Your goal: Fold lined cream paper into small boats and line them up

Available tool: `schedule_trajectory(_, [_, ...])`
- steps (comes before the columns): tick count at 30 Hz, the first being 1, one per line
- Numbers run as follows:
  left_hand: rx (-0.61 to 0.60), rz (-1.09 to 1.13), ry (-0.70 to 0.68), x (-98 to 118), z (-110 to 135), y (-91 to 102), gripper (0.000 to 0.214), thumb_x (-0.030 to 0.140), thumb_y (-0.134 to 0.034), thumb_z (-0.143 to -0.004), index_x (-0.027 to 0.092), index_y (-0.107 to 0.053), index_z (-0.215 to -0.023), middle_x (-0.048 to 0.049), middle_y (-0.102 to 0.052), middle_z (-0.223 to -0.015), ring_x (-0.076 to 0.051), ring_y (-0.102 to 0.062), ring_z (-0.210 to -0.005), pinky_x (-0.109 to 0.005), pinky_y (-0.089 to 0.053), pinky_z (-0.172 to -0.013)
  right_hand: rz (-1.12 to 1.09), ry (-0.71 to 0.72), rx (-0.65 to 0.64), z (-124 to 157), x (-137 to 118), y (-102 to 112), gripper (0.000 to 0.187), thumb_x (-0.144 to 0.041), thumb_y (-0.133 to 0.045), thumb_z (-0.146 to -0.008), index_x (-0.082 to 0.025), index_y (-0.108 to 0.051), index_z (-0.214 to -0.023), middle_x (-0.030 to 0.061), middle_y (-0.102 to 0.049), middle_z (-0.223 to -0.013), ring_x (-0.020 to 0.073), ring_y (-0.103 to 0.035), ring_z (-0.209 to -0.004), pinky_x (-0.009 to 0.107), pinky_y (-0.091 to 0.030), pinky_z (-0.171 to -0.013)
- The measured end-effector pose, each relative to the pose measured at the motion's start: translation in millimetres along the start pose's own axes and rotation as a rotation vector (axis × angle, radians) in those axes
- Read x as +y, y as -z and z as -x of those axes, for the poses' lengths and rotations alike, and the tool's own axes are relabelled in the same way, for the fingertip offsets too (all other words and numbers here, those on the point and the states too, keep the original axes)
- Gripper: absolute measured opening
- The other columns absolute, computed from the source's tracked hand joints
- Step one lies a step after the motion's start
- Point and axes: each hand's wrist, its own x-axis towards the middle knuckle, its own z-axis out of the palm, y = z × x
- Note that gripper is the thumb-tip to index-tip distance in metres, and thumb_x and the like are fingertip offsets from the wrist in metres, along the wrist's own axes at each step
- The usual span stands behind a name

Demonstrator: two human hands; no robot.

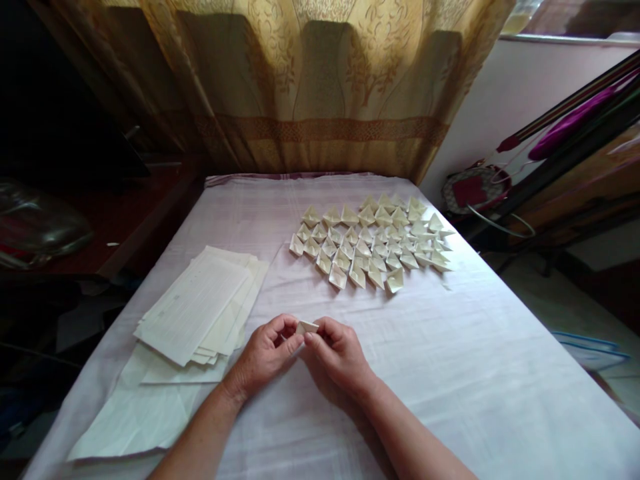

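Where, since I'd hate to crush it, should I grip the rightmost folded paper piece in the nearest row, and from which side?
Probably the raised right wall of the folded paper piece, pinched lightly from the near right. That side faces away from the other folded pieces behind and to its left; squeezing across its hollow might flatten those thin-looking walls.

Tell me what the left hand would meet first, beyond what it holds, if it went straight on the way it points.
The left hand would likely meet the right hand, just past the small folded paper they both hold; exact depth is hard to judge.
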Motion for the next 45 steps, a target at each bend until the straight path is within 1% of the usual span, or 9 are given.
schedule_trajectory(4, [0.056,-0.015,-0.024,0.2,0.1,-1.4,0.020,0.036,-0.060,-0.084,0.016,-0.063,-0.084,-0.0012,-0.064,-0.074,-0.013,-0.057,-0.070,-0.023,-0.046,-0.066,-0.086,-0.053,-0.036,-0.8,-1.1,-1.0,0.023,-0.037,-0.060,-0.083,-0.019,-0.059,-0.069,-0.0036,-0.055,-0.057,0.0102,-0.047,-0.054,0.020,-0.037,-0.052])
schedule_trajectory(8, [0.052,-0.102,-0.054,1.9,0.9,-2.7,0.015,0.031,-0.057,-0.083,0.017,-0.061,-0.079,0.0006,-0.062,-0.070,-0.012,-0.055,-0.067,-0.021,-0.045,-0.063,-0.068,-0.028,-0.022,-2.2,-4.4,1.9,0.017,-0.034,-0.061,-0.082,-0.018,-0.066,-0.080,-0.0008,-0.063,-0.068,0.0110,-0.053,-0.059,0.021,-0.041,-0.056])
schedule_trajectory(14, [0.056,-0.239,-0.064,3.8,1.4,-4.4,0.018,0.033,-0.054,-0.086,0.017,-0.061,-0.082,0.0012,-0.061,-0.070,-0.012,-0.056,-0.064,-0.021,-0.045,-0.061,-0.115,-0.065,0.014,-2.5,-2.4,1.0,0.019,-0.033,-0.059,-0.081,-0.018,-0.065,-0.072,-0.0012,-0.061,-0.061,0.0105,-0.052,-0.055,0.021,-0.041,-0.054])
schedule_trajectory(20, [0.094,-0.231,-0.105,2.1,0.1,-4.7,0.021,0.034,-0.053,-0.088,0.018,-0.062,-0.078,0.0002,-0.063,-0.070,-0.013,-0.060,-0.065,-0.022,-0.048,-0.061,-0.056,-0.067,-0.063,-3.2,-5.4,3.8,0.016,-0.030,-0.059,-0.081,-0.018,-0.065,-0.073,-0.0021,-0.060,-0.061,0.0100,-0.051,-0.055,0.020,-0.039,-0.053])
schedule_trajectory(24, [0.091,-0.278,-0.140,2.8,0.3,-6.5,0.019,0.032,-0.055,-0.087,0.018,-0.063,-0.076,0.0009,-0.063,-0.068,-0.012,-0.059,-0.064,-0.021,-0.046,-0.060,0.025,-0.029,-0.093,-5.0,-4.0,9.2,0.021,-0.031,-0.057,-0.084,-0.019,-0.067,-0.071,-0.0008,-0.063,-0.062,0.0105,-0.053,-0.057,0.020,-0.039,-0.055])
schedule_trajectory(33, [0.144,-0.224,-0.115,0.8,-1.2,-6.4,0.020,0.034,-0.056,-0.086,0.018,-0.064,-0.077,0.0006,-0.064,-0.070,-0.012,-0.060,-0.064,-0.020,-0.048,-0.059,0.158,0.131,0.035,-2.8,-1.0,6.4,0.021,-0.028,-0.054,-0.087,-0.019,-0.065,-0.072,-0.0003,-0.063,-0.063,0.0104,-0.052,-0.056,0.020,-0.038,-0.056])
schedule_trajectory(36, [0.192,-0.181,-0.108,-1.1,-1.4,-4.1,0.021,0.036,-0.056,-0.086,0.018,-0.063,-0.077,0.0009,-0.063,-0.068,-0.012,-0.058,-0.063,-0.020,-0.048,-0.060,0.115,0.105,0.118,-3.6,1.8,5.8,0.020,-0.029,-0.054,-0.087,-0.019,-0.063,-0.073,-0.0007,-0.062,-0.063,0.0108,-0.053,-0.057,0.020,-0.040,-0.056])
schedule_trajectory(41, [0.265,-0.055,0.041,-4.3,-2.1,-3.1,0.027,0.047,-0.052,-0.087,0.020,-0.057,-0.085,0.0049,-0.056,-0.061,-0.008,-0.044,-0.043,-0.017,-0.037,-0.041,0.011,0.019,0.235,-2.5,11.3,10.0,0.024,-0.035,-0.053,-0.089,-0.020,-0.061,-0.073,-0.0019,-0.059,-0.062,0.0115,-0.052,-0.056,0.021,-0.042,-0.055])
schedule_trajectory(45, [0.311,-0.133,0.005,-3.7,-1.3,-6.6,0.027,0.046,-0.048,-0.088,0.021,-0.056,-0.084,0.0051,-0.055,-0.060,-0.009,-0.047,-0.045,-0.018,-0.039,-0.044,0.087,0.019,0.267,3.7,18.1,15.8,0.023,-0.035,-0.055,-0.088,-0.020,-0.062,-0.073,-0.0014,-0.060,-0.064,0.0125,-0.053,-0.058,0.023,-0.042,-0.058])
